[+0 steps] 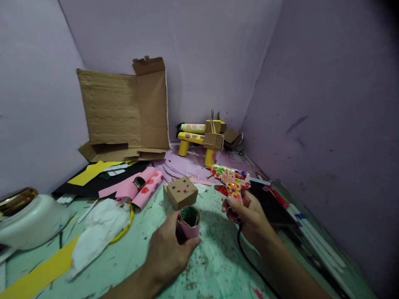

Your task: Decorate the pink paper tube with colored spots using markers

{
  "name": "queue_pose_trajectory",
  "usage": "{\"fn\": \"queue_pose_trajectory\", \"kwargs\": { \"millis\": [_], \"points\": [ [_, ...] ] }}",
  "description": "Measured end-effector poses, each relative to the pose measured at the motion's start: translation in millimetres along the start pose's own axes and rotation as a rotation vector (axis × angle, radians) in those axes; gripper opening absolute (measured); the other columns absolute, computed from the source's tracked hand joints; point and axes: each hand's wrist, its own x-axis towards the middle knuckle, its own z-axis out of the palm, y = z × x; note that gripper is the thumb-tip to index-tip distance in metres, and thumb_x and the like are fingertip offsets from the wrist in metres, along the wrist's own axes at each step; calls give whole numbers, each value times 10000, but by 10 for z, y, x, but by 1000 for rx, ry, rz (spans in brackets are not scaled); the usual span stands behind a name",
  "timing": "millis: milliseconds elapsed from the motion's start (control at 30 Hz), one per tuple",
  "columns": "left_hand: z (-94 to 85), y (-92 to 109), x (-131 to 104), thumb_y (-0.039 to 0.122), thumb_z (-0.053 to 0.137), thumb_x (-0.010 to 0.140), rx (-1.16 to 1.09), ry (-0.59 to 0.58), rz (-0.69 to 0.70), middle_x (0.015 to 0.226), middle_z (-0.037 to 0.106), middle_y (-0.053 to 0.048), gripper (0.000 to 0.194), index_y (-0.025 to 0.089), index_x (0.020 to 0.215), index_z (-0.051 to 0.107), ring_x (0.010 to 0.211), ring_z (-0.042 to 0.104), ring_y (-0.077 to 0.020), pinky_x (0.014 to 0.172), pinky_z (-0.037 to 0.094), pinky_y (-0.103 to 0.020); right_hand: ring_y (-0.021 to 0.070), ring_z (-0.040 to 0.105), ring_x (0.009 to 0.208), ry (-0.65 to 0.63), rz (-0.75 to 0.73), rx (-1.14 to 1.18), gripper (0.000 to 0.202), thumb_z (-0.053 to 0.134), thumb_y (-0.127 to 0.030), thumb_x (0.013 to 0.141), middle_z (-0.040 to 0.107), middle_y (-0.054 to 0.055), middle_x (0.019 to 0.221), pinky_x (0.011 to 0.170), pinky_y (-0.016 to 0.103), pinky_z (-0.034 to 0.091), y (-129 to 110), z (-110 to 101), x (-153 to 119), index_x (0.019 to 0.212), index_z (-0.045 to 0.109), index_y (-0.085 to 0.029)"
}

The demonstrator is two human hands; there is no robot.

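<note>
My left hand (170, 245) is wrapped round a short pink tube (190, 230), whose open end with a dark green inside faces up. My right hand (247, 209) grips a flower-patterned glue gun (233, 189) by its handle; a small red light glows on it and its nozzle points left. A black cord (249, 257) runs down from the handle. Just beyond the pink tube sits a small brown box (181, 193) with purple spots on its top.
Yellow giraffe-like figures (193, 138) stand at the back. Behind left is an opened cardboard box (124, 112). Pink tubes (149, 189), white tissue (99, 226), a yellow strip (43, 270) and a white bowl-like object (37, 220) lie left. Pens (318, 236) lie right.
</note>
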Motion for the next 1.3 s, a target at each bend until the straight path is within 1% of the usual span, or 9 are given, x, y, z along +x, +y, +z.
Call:
{"fn": "queue_pose_trajectory", "kwargs": {
  "millis": [133, 300, 433, 567, 700, 833, 1000, 1167, 1300],
  "points": [
    [-87, -68, -31, 376, 655, 701, -75, 51, 75, 914, 686, -58, 423, 219, 1087, 583, 772, 639, -249, 665, 488, -358, 102, 453, 452, 6, -5, 4, 411, 731, -420, 713, 590, -15, 573, 392, 204, 324, 21, -16, 4, 1024, 606, -183],
    [-458, -116, 230, 464, 483, 819, -426, 435, 39, 875, 621, -41, 336, 186, 992, 561, 577, 517, -147, 472, 379, -262, 92, 427, 436, 9, 15, 28, 399, 739, -426, 699, 580, -13, 553, 376, 198, 290, 14, 3, 0, 985, 623, -172],
    [-594, -52, 520, 342, 687, 668, -254, 178, -42, 1066, 590, -100, 538, 148, 1137, 511, 678, 560, -156, 550, 446, -272, 92, 429, 443, 19, 31, 31, 402, 736, -434, 698, 581, -4, 556, 382, 198, 281, 9, -2, -13, 970, 633, -157],
    [-499, -31, 609, 276, 708, 623, -101, -17, -109, 1136, 600, -171, 862, 128, 1378, 317, 734, 604, -215, 641, 491, -353, 89, 425, 430, 29, 25, 44, 385, 719, -423, 717, 582, -5, 546, 380, 193, 282, 40, -14, -9, 980, 636, -154],
    [-409, -55, 618, 299, 742, 610, -167, -37, -91, 1282, 545, -224, 829, 124, 1337, 383, 942, 631, -315, 811, 498, -439, 96, 489, 478, 94, 13, 85, 407, 741, -404, 678, 653, 32, 696, 365, 179, 314, 105, 37, 28, 981, 631, -156],
    [-380, -49, 647, 275, 740, 622, -182, -40, -18, 1188, 633, -147, 579, 185, 1156, 537, 1032, 622, -329, 874, 497, -442, 77, 463, 412, 150, 94, 102, 473, 789, -326, 534, 678, 20, 727, 319, 179, 310, 140, 151, 125, 940, 613, -157],
    [-379, -61, 717, 366, 790, 536, -114, 152, -28, 1026, 681, -92, 642, 244, 1114, 539, 859, 669, -319, 728, 546, -397, 84, 495, 431, 152, 201, 128, 330, 729, -212, 496, 671, -3, 689, 315, 170, 313, 42, 290, 335, 800, 615, -155],
    [-399, -79, 834, 422, 823, 449, 25, 99, 29, 1019, 663, -89, 709, 261, 1078, 538, 864, 657, -350, 698, 546, -411, 95, 541, 475, 164, 210, 179, 473, 831, -242, 433, 638, -42, 624, 345, 159, 313, 69, 373, 446, 844, 611, -166],
    [-337, -109, 880, 401, 859, 344, -173, 98, -85, 947, 690, -47, 730, 291, 1000, 556, 824, 663, -343, 632, 571, -395, 77, 514, 444, 91, 227, 266, 509, 850, -366, 448, 651, -18, 628, 353, 168, 314, 158, 340, 436, 859, 648, -141]
  ]
}}
